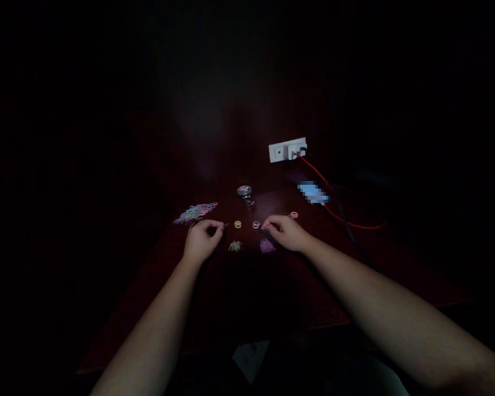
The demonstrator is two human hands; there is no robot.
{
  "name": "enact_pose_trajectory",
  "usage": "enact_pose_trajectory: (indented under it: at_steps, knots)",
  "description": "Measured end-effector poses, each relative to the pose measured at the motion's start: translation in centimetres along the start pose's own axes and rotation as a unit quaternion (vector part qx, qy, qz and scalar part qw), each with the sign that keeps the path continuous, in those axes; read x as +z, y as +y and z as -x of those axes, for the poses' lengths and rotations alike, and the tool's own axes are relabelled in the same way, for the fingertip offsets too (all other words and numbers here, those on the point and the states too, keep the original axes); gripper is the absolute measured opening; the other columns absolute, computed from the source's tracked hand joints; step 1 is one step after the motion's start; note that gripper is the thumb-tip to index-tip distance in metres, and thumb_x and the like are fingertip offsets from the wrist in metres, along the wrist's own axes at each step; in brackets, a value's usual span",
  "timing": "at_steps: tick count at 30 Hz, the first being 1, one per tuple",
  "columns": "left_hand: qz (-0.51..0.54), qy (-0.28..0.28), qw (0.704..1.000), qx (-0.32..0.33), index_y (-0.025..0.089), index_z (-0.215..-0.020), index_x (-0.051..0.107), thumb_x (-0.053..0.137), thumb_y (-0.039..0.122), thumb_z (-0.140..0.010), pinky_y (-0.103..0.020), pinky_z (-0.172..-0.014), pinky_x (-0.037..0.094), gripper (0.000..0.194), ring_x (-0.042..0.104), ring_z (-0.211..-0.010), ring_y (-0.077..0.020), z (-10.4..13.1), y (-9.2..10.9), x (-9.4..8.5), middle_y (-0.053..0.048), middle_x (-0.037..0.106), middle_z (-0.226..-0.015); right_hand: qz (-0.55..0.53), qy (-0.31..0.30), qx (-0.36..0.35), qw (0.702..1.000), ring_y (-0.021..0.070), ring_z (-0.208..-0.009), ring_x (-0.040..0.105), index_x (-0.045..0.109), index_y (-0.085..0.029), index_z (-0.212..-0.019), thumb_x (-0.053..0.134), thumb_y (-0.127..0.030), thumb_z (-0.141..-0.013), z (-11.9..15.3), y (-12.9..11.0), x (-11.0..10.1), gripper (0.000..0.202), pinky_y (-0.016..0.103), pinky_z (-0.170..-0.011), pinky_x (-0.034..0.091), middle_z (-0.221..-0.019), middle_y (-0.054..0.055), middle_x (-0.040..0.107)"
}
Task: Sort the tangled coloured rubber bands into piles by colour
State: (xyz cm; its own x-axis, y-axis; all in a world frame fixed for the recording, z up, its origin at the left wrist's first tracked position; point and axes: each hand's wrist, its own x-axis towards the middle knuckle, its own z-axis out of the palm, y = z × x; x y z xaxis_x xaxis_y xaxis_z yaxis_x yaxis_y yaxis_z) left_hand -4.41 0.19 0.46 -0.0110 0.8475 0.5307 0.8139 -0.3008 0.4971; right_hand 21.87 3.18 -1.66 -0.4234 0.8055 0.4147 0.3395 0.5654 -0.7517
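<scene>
My left hand (201,240) is closed in a pinch, with a tiny thin thing at its fingertips that is too small and dim to name. Just right of those fingertips lies a yellow ring-shaped band (237,224). A pink ring-shaped band (256,225) is beside the fingertips of my right hand (286,231), whose thumb and fingers are pressed together; what they hold, if anything, is hidden. Nearer me sit a small heap of pale yellow-green bands (235,246) and one of purple bands (267,246). Behind my left hand is a mixed-colour pile of thin elastic bands (196,213).
Behind the bands stands a small clear lidded jar (245,194). An orange ring-shaped band (293,215) lies behind my right hand. Farther right, a pixelated phone-like object (313,192) meets a red cable (357,225) from the white wall socket (287,150). The dark red table (247,300) fades into darkness.
</scene>
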Motion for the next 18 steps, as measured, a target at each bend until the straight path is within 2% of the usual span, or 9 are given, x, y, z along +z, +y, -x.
enact_pose_trajectory:
  at_steps: [3, 5, 7, 9, 11, 15, 18]
  knots:
    - [0.061, -0.038, 0.991, 0.116, 0.020, -0.086, 0.070, 0.059, 0.027, -0.080, -0.031, -0.087, 0.051, 0.014, 0.066, -0.090, -0.0177, 0.1, 4.1, 1.2, -0.004, 0.072, -0.095, -0.054, -0.005, 0.000, 0.999, 0.0087, -0.052, 0.042, 0.061, -0.015, -0.088, 0.053, -0.024, -0.081, 0.0, -0.2, 0.2, 0.014, 0.020, -0.049, 0.032, -0.062, -0.004, 0.050]
    - [0.095, -0.048, 0.983, 0.149, 0.020, -0.085, 0.069, 0.060, 0.025, -0.080, -0.031, -0.083, 0.053, 0.012, 0.066, -0.087, -0.0168, 0.0, 6.2, 2.0, -0.003, 0.072, -0.092, -0.066, -0.002, -0.005, 0.998, 0.0083, -0.051, 0.041, 0.059, -0.015, -0.090, 0.055, -0.026, -0.081, 0.1, -0.5, 0.2, 0.015, 0.020, -0.048, 0.031, -0.061, -0.005, 0.049]
    - [0.129, -0.030, 0.979, 0.156, 0.020, -0.084, 0.068, 0.060, 0.024, -0.080, -0.031, -0.081, 0.054, 0.010, 0.067, -0.087, -0.0168, -0.2, 7.3, 2.6, -0.004, 0.072, -0.092, -0.063, 0.003, -0.009, 0.998, 0.0083, -0.052, 0.040, 0.059, -0.015, -0.088, 0.055, -0.027, -0.080, 0.2, -0.7, 0.0, 0.015, 0.020, -0.048, 0.031, -0.061, -0.005, 0.048]
    - [0.145, 0.005, 0.977, 0.158, 0.020, -0.083, 0.066, 0.059, 0.023, -0.081, -0.032, -0.082, 0.054, 0.008, 0.066, -0.088, -0.0170, -0.2, 7.6, 3.0, -0.005, 0.071, -0.092, -0.064, 0.002, -0.010, 0.998, 0.0084, -0.052, 0.041, 0.058, -0.015, -0.086, 0.055, -0.027, -0.080, 0.2, -1.0, -0.1, 0.014, 0.020, -0.049, 0.032, -0.061, -0.004, 0.048]
    - [0.139, 0.016, 0.974, 0.181, 0.020, -0.082, 0.065, 0.059, 0.022, -0.081, -0.034, -0.084, 0.053, 0.006, 0.066, -0.089, -0.0175, -0.1, 7.4, 3.3, -0.005, 0.071, -0.091, -0.071, -0.001, -0.009, 0.997, 0.0086, -0.053, 0.041, 0.058, -0.015, -0.084, 0.055, -0.028, -0.080, 0.3, -1.1, -0.1, 0.014, 0.020, -0.049, 0.032, -0.061, -0.004, 0.047]
    - [0.123, -0.011, 0.962, 0.245, 0.021, -0.083, 0.065, 0.061, 0.019, -0.081, -0.035, -0.086, 0.051, 0.005, 0.064, -0.090, -0.0175, 0.2, 6.8, 3.7, -0.004, 0.071, -0.090, -0.079, -0.007, -0.018, 0.997, 0.0081, -0.052, 0.039, 0.057, -0.016, -0.083, 0.058, -0.029, -0.079, 0.4, -1.2, 0.1, 0.014, 0.020, -0.048, 0.030, -0.060, -0.005, 0.046]
    - [0.131, -0.019, 0.956, 0.261, 0.021, -0.084, 0.065, 0.061, 0.019, -0.081, -0.034, -0.086, 0.051, 0.005, 0.064, -0.089, -0.0165, 0.2, 6.5, 4.0, -0.004, 0.071, -0.090, -0.092, -0.011, -0.010, 0.996, 0.0076, -0.051, 0.039, 0.057, -0.016, -0.081, 0.060, -0.031, -0.078, 0.2, -1.3, 0.1, 0.016, 0.020, -0.047, 0.030, -0.059, -0.005, 0.045]
